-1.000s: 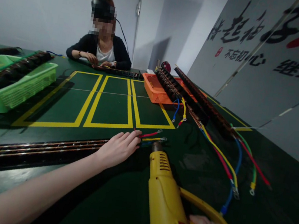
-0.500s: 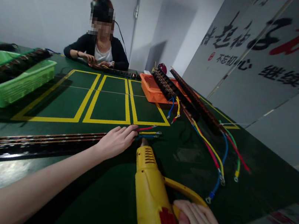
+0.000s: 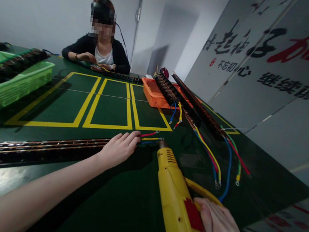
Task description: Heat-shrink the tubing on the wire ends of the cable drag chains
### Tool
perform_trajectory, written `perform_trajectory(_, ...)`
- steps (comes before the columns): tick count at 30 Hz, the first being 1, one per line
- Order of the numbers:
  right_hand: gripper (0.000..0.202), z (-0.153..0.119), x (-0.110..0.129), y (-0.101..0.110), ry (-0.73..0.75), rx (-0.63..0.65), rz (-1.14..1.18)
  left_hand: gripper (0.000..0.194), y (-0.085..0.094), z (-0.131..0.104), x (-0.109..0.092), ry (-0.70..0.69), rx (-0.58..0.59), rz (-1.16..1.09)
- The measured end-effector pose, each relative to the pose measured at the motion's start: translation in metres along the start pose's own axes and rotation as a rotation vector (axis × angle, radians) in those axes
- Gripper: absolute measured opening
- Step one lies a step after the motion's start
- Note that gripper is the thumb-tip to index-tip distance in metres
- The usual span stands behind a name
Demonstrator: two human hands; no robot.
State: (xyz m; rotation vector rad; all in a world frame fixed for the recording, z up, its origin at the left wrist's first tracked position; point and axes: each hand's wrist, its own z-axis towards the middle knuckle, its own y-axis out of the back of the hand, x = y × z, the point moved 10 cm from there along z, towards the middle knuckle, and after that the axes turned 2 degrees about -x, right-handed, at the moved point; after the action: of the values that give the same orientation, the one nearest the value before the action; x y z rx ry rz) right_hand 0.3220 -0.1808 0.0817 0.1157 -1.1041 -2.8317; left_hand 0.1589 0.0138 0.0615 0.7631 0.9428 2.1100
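My left hand (image 3: 122,146) is closed around a bundle of red, yellow and blue wires (image 3: 151,139), whose ends with metal ring lugs stick out to the right past my fingers. The wires run from a long black bar with copper strips (image 3: 36,148) that lies on the table under my left forearm. My right hand (image 3: 219,228) grips the handle of a yellow heat gun (image 3: 176,200) with a red panel. Its metal nozzle (image 3: 163,144) points at the lug ends of the wires, close to the yellow and blue ones; whether they touch I cannot tell.
A green basket (image 3: 28,83) with a similar bar stands at left. An orange basket (image 3: 157,98) bears more bars (image 3: 199,103), their coloured leads (image 3: 209,155) trailing over the green table. Across the table a person (image 3: 100,51) handles another bar (image 3: 122,77).
The heat gun has moved right, its nozzle going from under the wires near my fingers to their lug ends. My left hand keeps its hold in nearly the same place.
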Motion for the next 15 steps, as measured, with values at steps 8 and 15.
perform_trajectory(8, 0.030, 0.002, 0.030, -0.005, -0.064, -0.042, 0.046, 0.027, -0.008, 0.002, 0.008, 0.096, 0.059, 0.010)
perform_trajectory(15, 0.029, -0.005, 0.052, -0.007, -0.132, -0.118, 0.147, 0.027, -0.010, 0.002, 0.011, 0.081, 0.040, -0.056)
